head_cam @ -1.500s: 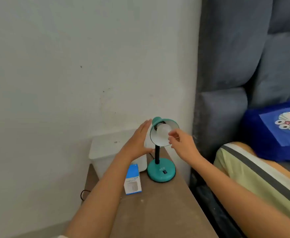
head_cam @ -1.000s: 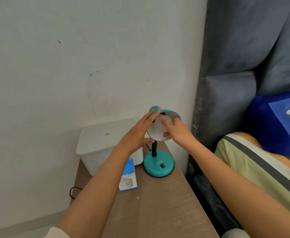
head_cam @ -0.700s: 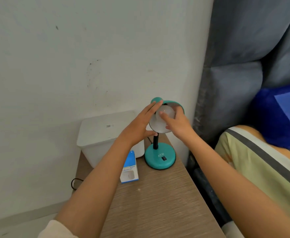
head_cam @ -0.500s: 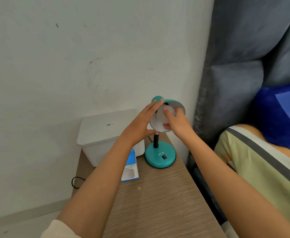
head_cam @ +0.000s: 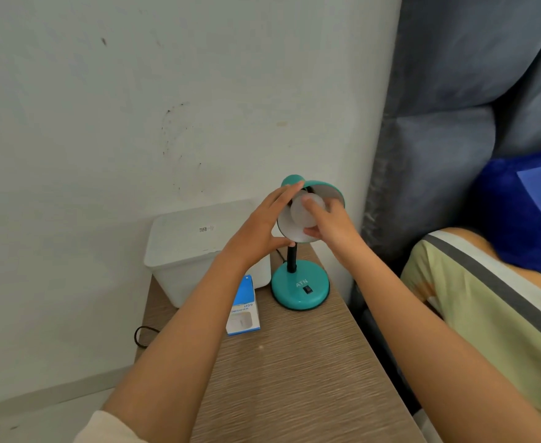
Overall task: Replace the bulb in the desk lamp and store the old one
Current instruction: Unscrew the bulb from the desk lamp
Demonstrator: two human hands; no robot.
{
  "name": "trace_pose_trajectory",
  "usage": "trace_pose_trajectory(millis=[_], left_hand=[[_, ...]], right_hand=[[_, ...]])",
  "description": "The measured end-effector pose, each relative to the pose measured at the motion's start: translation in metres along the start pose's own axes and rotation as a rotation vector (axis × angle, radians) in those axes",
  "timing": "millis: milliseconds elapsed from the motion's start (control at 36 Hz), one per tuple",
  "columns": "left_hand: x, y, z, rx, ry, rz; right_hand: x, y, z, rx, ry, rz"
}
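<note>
A small teal desk lamp (head_cam: 299, 287) stands at the back of a wooden bedside table (head_cam: 294, 372), its shade tilted toward me. Inside the shade sits a white bulb (head_cam: 301, 212). My right hand (head_cam: 331, 223) has its fingers closed around the bulb from the right. My left hand (head_cam: 259, 230) cups the shade's left rim, thumb under it and fingers over the top. A blue and white bulb box (head_cam: 243, 310) lies flat on the table left of the lamp's base.
A white lidded plastic bin (head_cam: 192, 247) stands against the wall behind the box. A black cord (head_cam: 142, 335) loops off the table's left edge. To the right are a grey padded headboard (head_cam: 438, 129), a blue cushion (head_cam: 525, 206) and a striped pillow (head_cam: 493, 302).
My right hand moved from beside the shade into it and closed on the bulb, with its fingers shifting round it. My left hand closed onto the shade's rim. The view moved closer.
</note>
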State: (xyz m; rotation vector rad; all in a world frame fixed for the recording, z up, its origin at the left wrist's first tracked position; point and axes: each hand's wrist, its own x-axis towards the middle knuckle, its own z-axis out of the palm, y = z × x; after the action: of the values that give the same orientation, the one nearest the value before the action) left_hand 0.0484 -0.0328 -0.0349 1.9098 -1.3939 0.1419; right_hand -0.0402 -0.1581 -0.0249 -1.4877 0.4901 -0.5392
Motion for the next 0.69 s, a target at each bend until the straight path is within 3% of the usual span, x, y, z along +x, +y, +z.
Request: trace_pose_trajectory(millis=[56,139,250,361,472,583,694], left_hand=[[-0.0002,-0.0016,-0.0007,-0.007,0.001,0.002],[0.0001,-0.0022,-0.0001,-0.005,-0.008,0.004],[-0.0005,-0.0019,-0.0001,-0.028,-0.008,0.002],[-0.0005,-0.0029,-0.0005,-0.036,-0.015,-0.011],[-0.0012,-0.0024,0.0008,-0.039,-0.007,-0.017],[-0.0018,-0.002,-0.0004,-0.043,-0.007,-0.025],[-0.0015,-0.0012,-0.0002,-0.045,-0.001,-0.031]], right_hand=[[-0.0002,0.0018,0.0004,0.083,-0.033,-0.019],[-0.0031,-0.0015,0.0003,0.314,-0.154,0.134],[-0.0015,-0.0019,0.0034,0.256,-0.078,0.108],[-0.0032,-0.0037,0.0024,0.513,-0.167,0.184],[-0.0018,-0.0021,0.0032,0.402,-0.109,0.148],[-0.0041,-0.004,0.0009,0.492,-0.124,0.211],[-0.0032,-0.0062,0.0031,0.347,-0.05,0.135]])
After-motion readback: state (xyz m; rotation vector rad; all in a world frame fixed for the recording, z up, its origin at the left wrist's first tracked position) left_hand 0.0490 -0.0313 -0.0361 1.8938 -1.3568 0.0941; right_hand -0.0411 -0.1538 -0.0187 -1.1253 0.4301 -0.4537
